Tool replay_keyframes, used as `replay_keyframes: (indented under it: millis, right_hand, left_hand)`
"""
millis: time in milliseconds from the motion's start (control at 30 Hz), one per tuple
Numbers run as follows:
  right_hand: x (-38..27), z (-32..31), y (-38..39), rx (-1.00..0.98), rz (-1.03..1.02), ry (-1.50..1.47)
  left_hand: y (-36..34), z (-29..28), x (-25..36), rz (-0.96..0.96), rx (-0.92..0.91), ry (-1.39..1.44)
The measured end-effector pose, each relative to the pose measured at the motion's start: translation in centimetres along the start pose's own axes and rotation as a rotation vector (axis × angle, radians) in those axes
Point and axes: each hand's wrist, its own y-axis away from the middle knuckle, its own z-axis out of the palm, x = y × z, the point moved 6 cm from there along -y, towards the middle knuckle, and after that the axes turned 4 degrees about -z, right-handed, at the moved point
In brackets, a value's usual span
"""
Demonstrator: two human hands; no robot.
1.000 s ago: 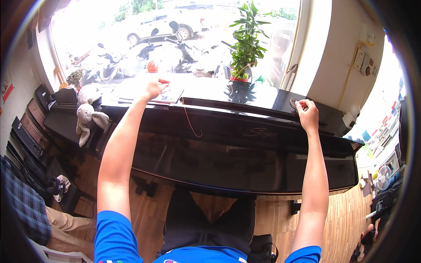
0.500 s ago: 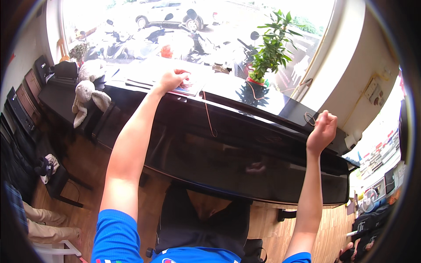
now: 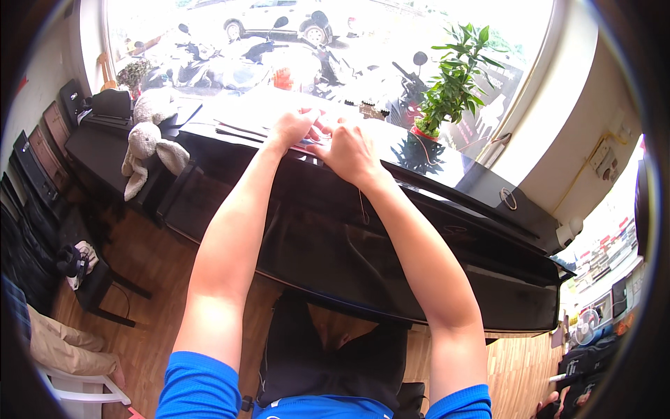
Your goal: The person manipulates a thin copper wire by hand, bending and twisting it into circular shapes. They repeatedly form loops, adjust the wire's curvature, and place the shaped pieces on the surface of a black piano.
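Observation:
My left hand (image 3: 296, 128) is closed in a pinch over the near edge of the glossy black piano-like cabinet (image 3: 328, 241), with reddish cord strands (image 3: 324, 128) at its fingertips. Right beside it my right hand (image 3: 351, 151) has its fingers curled in, meeting the left fingertips. What lies inside the right fingers is hidden. Below the right hand a thin brownish cord (image 3: 363, 208) dangles in front of the cabinet. Dark flat sheets (image 3: 241, 131) lie on the cabinet top, left of my left hand.
A potted green plant (image 3: 457, 84) stands on the cabinet top by the window. A loop of cord (image 3: 508, 199) lies to its right. A plush rabbit (image 3: 144, 142) sits at the left. A black chair (image 3: 105, 286) and a person's trousered legs (image 3: 66, 339) are at the lower left.
My right hand has come in from the far right to join my left hand. The dangling cord now hangs partly behind my right forearm. The view has shifted slightly.

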Motion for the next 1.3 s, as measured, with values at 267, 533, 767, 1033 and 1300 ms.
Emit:
replay_keyframes:
  millis: [267,533,767,1033,1300]
  right_hand:
    - [5.1,-0.1,-1.2,0.032,0.246,-0.34]
    - [10.4,1.0,-0.1,0.188,0.562,-0.814]
    - [9.7,0.5,0.2,0.237,0.621,-1.105]
    - [4.5,-5.3,5.3,0.273,0.541,-1.233]
    - [6.2,-6.8,21.7,0.367,0.692,-1.211]
  left_hand:
    - [0.5,-0.3,-0.2,-0.021,0.047,0.051]
    - [1.8,1.5,1.1,0.258,-0.003,-0.42]
    - [2.7,1.6,1.7,0.157,0.028,-0.448]
    - [2.6,0.6,1.5,0.469,0.245,-0.481]
    - [2.1,-0.5,0.9,0.341,0.342,-0.365]
